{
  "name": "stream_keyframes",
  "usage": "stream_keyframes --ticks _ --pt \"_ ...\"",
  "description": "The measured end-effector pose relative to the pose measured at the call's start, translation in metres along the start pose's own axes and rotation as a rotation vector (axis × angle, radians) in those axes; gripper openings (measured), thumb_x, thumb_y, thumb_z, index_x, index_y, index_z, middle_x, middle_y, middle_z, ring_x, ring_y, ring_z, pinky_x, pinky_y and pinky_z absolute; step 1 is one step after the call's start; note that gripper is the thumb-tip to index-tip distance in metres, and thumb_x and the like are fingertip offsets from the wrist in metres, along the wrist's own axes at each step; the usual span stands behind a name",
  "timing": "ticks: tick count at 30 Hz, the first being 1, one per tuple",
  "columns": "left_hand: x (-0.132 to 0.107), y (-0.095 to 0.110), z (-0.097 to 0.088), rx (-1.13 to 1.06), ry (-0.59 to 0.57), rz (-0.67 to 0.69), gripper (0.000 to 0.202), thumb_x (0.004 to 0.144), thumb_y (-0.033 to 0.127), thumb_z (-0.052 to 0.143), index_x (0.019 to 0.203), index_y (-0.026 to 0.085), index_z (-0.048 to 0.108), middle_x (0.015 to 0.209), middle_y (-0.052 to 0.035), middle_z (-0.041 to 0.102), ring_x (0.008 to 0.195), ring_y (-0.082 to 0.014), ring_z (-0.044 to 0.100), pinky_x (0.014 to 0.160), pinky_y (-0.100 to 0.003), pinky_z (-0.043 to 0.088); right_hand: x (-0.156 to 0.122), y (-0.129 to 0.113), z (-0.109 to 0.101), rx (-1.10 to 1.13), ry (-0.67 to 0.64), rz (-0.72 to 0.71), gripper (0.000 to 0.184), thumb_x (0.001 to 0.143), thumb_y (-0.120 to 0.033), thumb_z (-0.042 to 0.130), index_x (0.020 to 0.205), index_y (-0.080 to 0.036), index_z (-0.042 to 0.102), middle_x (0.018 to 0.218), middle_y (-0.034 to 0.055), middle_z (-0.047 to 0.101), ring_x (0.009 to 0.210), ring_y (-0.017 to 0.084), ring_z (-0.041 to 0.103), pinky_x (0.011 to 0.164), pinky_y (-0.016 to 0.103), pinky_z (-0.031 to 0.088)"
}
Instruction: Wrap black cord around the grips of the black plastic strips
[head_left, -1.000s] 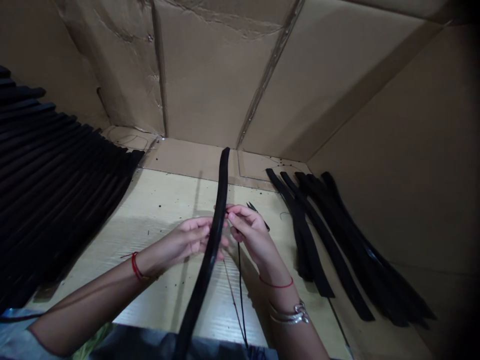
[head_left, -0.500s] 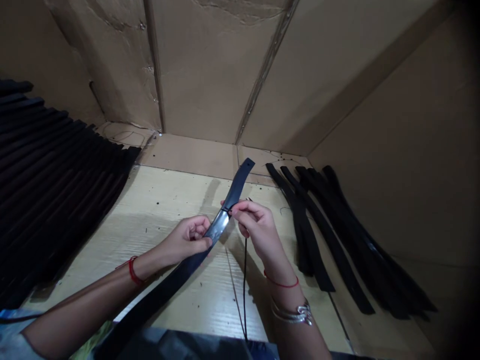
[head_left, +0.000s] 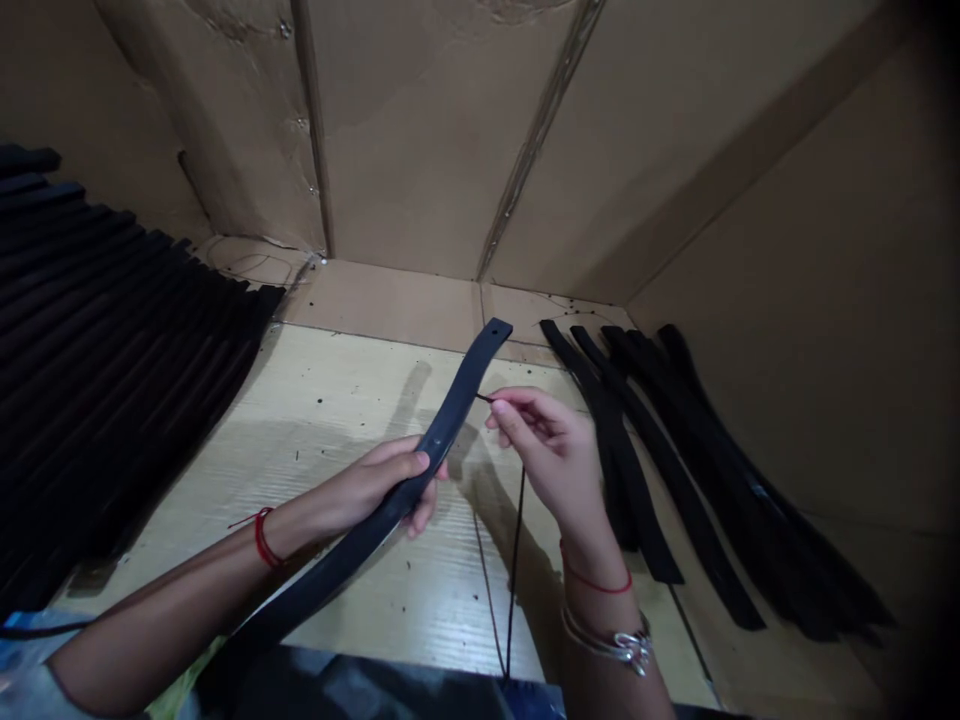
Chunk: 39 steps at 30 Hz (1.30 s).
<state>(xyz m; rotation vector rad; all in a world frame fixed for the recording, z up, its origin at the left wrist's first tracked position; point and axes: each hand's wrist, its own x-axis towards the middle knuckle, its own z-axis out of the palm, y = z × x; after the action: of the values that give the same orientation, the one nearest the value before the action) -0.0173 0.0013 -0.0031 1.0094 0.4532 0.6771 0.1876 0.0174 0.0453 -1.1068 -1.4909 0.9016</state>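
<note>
Head view: the left hand (head_left: 381, 480) is holding a long, curved, flat black strip (head_left: 454, 400) above the pale wood-grained bench (head_left: 352, 380). The right hand (head_left: 551, 440), its grip narrow, is pinching a thin dark cord (head_left: 484, 398) at the strip's edge. Similar black strips are lying stacked left (head_left: 135, 380) and loosely grouped right (head_left: 709, 470).
</note>
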Motion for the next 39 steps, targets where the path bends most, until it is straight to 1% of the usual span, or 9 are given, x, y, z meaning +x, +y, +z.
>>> stream_keyframes --ticks 2,5,8,12,16,22,27,33,39 --pt "0.000 0.001 0.001 -0.003 0.013 0.028 0.027 0.101 0.038 0.044 0.105 0.012 0.050 0.071 -0.0065 0.061 0.059 -0.0112 0.058 0.054 -0.019 0.041 0.000 -0.001 -0.002 -0.101 -0.002 -0.150 0.004 0.086 -0.021 0.067 0.087 -0.019 0.071 0.079 0.0046 0.065 0.071 0.016 0.061 0.062 0.030 0.049" --pt "-0.001 0.003 0.004 0.041 0.048 0.023 0.029 0.102 0.037 0.043 0.115 0.012 0.049 0.067 -0.0016 0.054 0.055 -0.0082 0.049 0.053 -0.018 0.035 -0.002 0.001 0.000 -0.186 -0.106 -0.327 0.012 0.087 -0.014 0.064 0.089 -0.021 0.073 0.087 0.0051 0.060 0.085 0.018 0.059 0.072 0.033 0.048" --pt "-0.002 0.003 0.007 0.114 0.070 -0.017 0.030 0.102 0.039 0.044 0.113 0.012 0.050 0.064 0.0015 0.046 0.053 -0.0070 0.041 0.051 -0.019 0.031 -0.005 0.005 0.006 -0.250 -0.192 -0.424 0.023 0.089 -0.006 0.057 0.093 -0.023 0.072 0.092 0.0052 0.055 0.086 0.017 0.056 0.070 0.032 0.048" --pt "-0.002 -0.001 0.007 0.127 0.103 -0.054 0.029 0.101 0.041 0.044 0.107 0.014 0.049 0.066 0.0013 0.045 0.054 -0.0072 0.041 0.050 -0.019 0.030 -0.008 0.011 0.011 -0.318 -0.296 -0.504 0.033 0.088 0.002 0.048 0.098 -0.022 0.070 0.100 0.0067 0.049 0.092 0.017 0.055 0.068 0.030 0.048" --pt "-0.001 -0.004 0.006 0.193 0.145 -0.027 0.032 0.100 0.044 0.042 0.103 0.014 0.052 0.064 0.0012 0.047 0.052 -0.0072 0.041 0.049 -0.018 0.031 -0.009 0.012 0.014 -0.361 -0.335 -0.540 0.032 0.089 0.002 0.048 0.100 -0.020 0.067 0.100 0.0074 0.049 0.097 0.018 0.054 0.072 0.031 0.050" --pt "-0.001 0.000 0.004 0.258 0.212 -0.086 0.056 0.099 0.061 0.035 0.093 0.011 0.059 0.058 -0.0023 0.052 0.048 -0.0091 0.045 0.045 -0.019 0.033 -0.011 0.007 0.018 -0.474 -0.303 -0.633 0.027 0.091 -0.001 0.047 0.096 -0.020 0.066 0.093 0.0069 0.053 0.088 0.018 0.052 0.068 0.032 0.046" --pt "0.000 0.002 0.002 0.305 0.195 -0.040 0.044 0.101 0.051 0.041 0.091 0.012 0.059 0.059 -0.0019 0.054 0.050 -0.0085 0.047 0.050 -0.019 0.036 -0.012 0.007 0.020 -0.541 -0.310 -0.656 0.026 0.093 -0.002 0.046 0.090 -0.019 0.066 0.088 0.0075 0.054 0.084 0.019 0.049 0.068 0.033 0.046" --pt "0.000 -0.001 0.001 0.386 0.203 -0.026 0.036 0.101 0.044 0.046 0.093 0.012 0.060 0.059 -0.0001 0.053 0.052 -0.0072 0.047 0.051 -0.017 0.035 -0.013 0.011 0.019 -0.502 -0.297 -0.622 0.026 0.091 -0.001 0.052 0.111 -0.017 0.060 0.092 0.0078 0.061 0.088 0.019 0.054 0.075 0.034 0.049" --pt "0.002 -0.002 0.001 0.348 0.197 -0.016 0.031 0.100 0.041 0.049 0.093 0.012 0.059 0.058 0.0006 0.053 0.051 -0.0065 0.046 0.050 -0.017 0.034 -0.011 0.012 0.019 -0.458 -0.291 -0.538 0.021 0.091 -0.001 0.051 0.101 -0.019 0.056 0.087 0.0038 0.062 0.084 0.016 0.057 0.071 0.030 0.050"
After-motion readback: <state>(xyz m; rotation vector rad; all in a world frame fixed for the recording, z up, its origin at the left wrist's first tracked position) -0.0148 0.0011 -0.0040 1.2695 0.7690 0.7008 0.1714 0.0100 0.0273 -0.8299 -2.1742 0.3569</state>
